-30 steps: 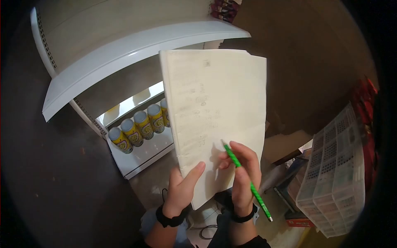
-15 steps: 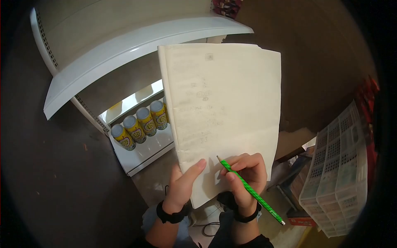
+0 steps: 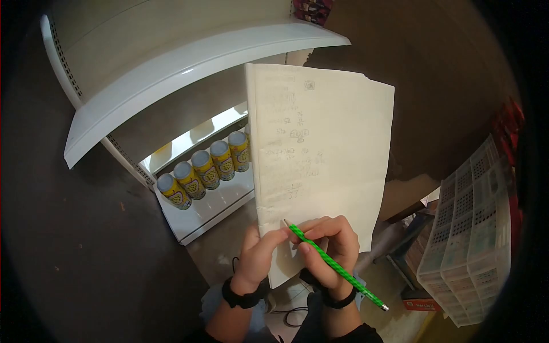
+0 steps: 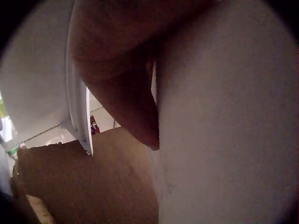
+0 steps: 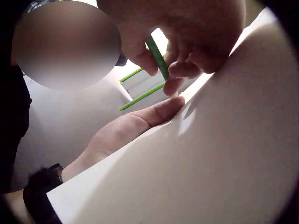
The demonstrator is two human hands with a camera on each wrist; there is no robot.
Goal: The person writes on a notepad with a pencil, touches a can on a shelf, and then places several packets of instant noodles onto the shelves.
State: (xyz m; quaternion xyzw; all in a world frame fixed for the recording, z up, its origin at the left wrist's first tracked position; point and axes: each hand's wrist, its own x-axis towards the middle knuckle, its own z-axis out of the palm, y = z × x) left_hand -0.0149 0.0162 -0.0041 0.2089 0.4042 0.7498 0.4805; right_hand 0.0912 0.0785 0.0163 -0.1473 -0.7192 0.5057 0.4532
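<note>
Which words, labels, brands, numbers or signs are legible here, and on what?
None legible enough to quote.
Paper: handwriting and a small boxed mark, too faint.
Yellow cans: printed labels, too small.
Red box: pale print, too small.
Red packets: too blurred.
Green pencil: no readable text.

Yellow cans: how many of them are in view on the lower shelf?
5, in one row on the lower shelf: first can at the left end, then second, third, fourth, fifth. The paper may hide more.
</note>
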